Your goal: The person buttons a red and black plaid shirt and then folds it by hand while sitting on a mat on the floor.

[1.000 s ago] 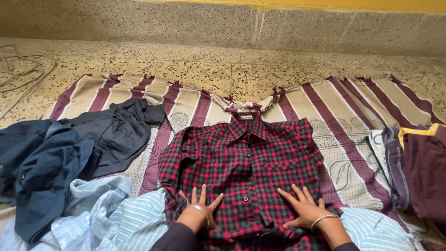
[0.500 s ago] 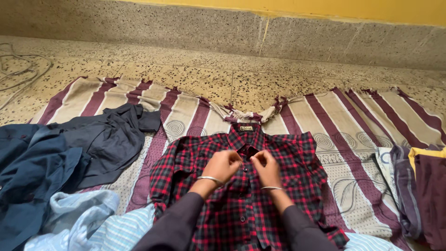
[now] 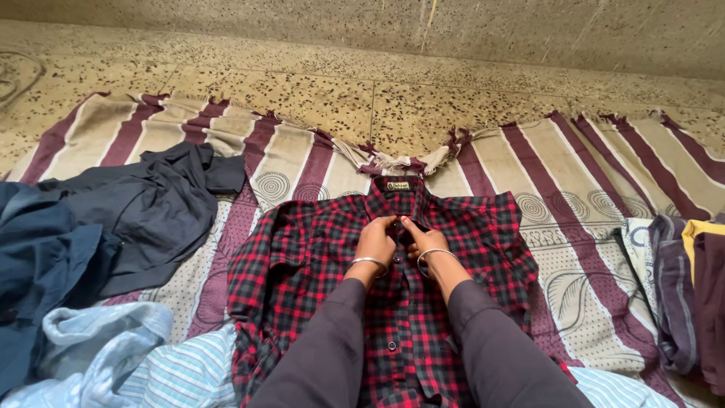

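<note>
A: Where are your hands right now?

B: Both sit together at the collar end of the red-and-black checked shirt [image 3: 317,279], which lies flat and front-up on the striped cloth [image 3: 574,189]. Your left hand [image 3: 377,240] has its fingers curled in, pinching the shirt's front strip just under the collar. Your right hand [image 3: 424,240] meets it from the other side, fingers also drawn in on the same spot, so the 2 hands touch each other.

A: Are you gripping a button?

B: You cannot tell; the fingertips cover whatever sits there. Lower down the strip, 1 dark button [image 3: 392,345] shows clearly, done up (others are too small to count).

A: Anything on your wrists?

B: A thin silver bangle [image 3: 367,261] on the left, and another on the right. Dark sleeves cover both of your forearms.

A: What lies around the shirt?

B: On your left, a dark grey garment [image 3: 151,211] lies crumpled, overlapping a navy one [image 3: 38,264] beside it. Near your left elbow, a pale blue striped garment [image 3: 174,370] is bunched up. On your far right, a pile of folded clothes [image 3: 691,295] in purple and grey sits at the edge of the cloth. Beyond the cloth's fringed edge is the speckled stone floor [image 3: 317,83].
</note>
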